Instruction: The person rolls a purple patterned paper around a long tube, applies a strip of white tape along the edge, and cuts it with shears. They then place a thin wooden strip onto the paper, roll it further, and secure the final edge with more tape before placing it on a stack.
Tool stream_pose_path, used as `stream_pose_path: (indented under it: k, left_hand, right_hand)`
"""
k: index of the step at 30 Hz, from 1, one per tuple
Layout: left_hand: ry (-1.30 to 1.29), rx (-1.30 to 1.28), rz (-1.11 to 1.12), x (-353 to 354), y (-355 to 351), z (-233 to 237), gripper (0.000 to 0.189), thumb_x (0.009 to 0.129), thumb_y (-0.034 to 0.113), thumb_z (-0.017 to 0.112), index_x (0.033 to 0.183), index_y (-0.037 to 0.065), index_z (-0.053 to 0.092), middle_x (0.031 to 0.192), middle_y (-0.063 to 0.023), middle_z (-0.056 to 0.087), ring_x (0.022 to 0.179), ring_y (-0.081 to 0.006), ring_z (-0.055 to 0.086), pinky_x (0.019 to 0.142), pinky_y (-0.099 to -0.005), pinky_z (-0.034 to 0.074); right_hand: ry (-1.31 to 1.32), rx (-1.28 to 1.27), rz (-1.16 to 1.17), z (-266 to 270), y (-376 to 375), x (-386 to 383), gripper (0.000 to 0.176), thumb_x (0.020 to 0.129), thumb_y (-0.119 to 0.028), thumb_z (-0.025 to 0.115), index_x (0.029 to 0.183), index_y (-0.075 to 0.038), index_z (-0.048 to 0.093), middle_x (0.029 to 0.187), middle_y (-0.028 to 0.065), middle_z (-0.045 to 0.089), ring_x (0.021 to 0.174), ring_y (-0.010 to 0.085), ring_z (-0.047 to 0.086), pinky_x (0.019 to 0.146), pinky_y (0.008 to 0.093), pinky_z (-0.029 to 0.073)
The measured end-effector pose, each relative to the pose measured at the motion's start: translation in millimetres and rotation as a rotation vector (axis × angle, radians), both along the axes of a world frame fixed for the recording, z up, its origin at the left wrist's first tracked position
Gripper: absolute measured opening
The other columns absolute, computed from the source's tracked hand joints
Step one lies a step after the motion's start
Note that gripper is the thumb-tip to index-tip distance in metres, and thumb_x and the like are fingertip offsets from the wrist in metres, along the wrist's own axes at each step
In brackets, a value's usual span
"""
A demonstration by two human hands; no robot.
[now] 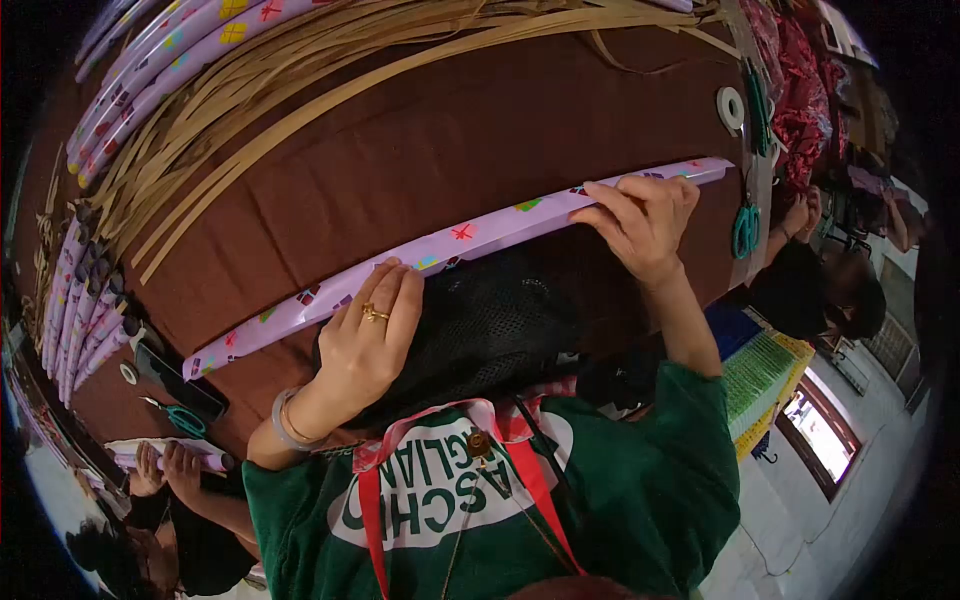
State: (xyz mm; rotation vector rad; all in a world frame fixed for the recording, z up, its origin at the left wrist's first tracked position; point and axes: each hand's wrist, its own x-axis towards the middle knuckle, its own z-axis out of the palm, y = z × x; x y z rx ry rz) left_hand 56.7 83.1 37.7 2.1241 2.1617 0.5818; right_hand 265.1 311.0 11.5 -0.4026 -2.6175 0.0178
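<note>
A long thin roll of shiny lilac patterned paper (490, 227) lies slantwise across the brown tabletop in front of me, its right end farther away. My left hand (375, 325), with a ring and bracelets, rests its closed fingers on the roll left of its middle. Near the right end my right hand (645, 220) grips the same roll between thumb and fingers. A black mesh item (500, 315) lies between my arms, below the roll. Whether anything is inside the roll cannot be seen.
Long tan strips (300, 110) cover the far side of the table. Finished-looking lilac rolls (85, 310) are stacked at the left. A tape roll (731, 108) and teal scissors (746, 230) lie right; more scissors (180, 415) lie left. A co-worker's hands (170, 465) hold lilac paper lower left.
</note>
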Motion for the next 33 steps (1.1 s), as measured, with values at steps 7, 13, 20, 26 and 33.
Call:
stream_pose_path:
  k: [7,13,20,26,33]
  left_hand:
    - [-0.036,-0.031,0.025,0.7,0.1,1.1,0.025,0.076,0.003,0.058,0.101,-0.003,0.058,0.097,-0.0142,0.061,0.091,-0.0244,0.064,0.065,-0.0277,0.052]
    - [-0.049,-0.034,0.018,0.0,0.0,0.4,0.026,0.077,0.003,0.057,0.101,-0.004,0.058,0.097,-0.0150,0.061,0.092,-0.0255,0.064,0.067,-0.0285,0.052]
    - [-0.084,-0.085,0.040,1.5,0.2,3.6,0.024,0.078,0.001,0.056,0.102,-0.005,0.057,0.097,-0.0162,0.061,0.091,-0.0268,0.064,0.069,-0.0287,0.052]
    - [-0.064,-0.079,0.048,2.6,-0.4,1.3,0.024,0.078,0.001,0.055,0.102,-0.005,0.057,0.097,-0.0159,0.061,0.091,-0.0270,0.064,0.070,-0.0302,0.052]
    - [-0.056,-0.048,0.014,-0.5,-4.4,-0.1,0.029,0.076,0.003,0.055,0.104,-0.002,0.057,0.098,-0.0150,0.060,0.091,-0.0259,0.063,0.068,-0.0290,0.052]
  right_hand:
    - [-0.013,0.090,0.069,-10.5,3.5,8.9,0.030,0.066,-0.033,0.077,0.091,-0.021,0.064,0.086,-0.0063,0.048,0.076,0.0114,0.044,0.081,0.0328,0.028]
    - [0.061,0.115,-0.090,-7.7,17.6,17.1,0.046,0.059,-0.046,0.076,0.095,-0.020,0.064,0.091,-0.0063,0.049,0.084,0.0114,0.047,0.084,0.0343,0.028]
    - [-0.111,0.226,-0.065,-2.7,68.1,72.3,0.025,0.072,-0.032,0.071,0.097,-0.026,0.069,0.095,-0.0060,0.059,0.087,0.0099,0.055,0.084,0.0296,0.028]
    - [-0.201,0.281,-0.295,-12.9,106.3,129.8,0.025,0.087,-0.027,0.059,0.111,-0.021,0.065,0.105,-0.0018,0.062,0.090,0.0126,0.059,0.088,0.0291,0.026]
    - [0.005,0.226,-0.392,4.6,67.6,76.2,0.022,0.086,-0.026,0.059,0.101,-0.012,0.069,0.100,0.0049,0.060,0.094,0.0212,0.055,0.082,0.0343,0.040]
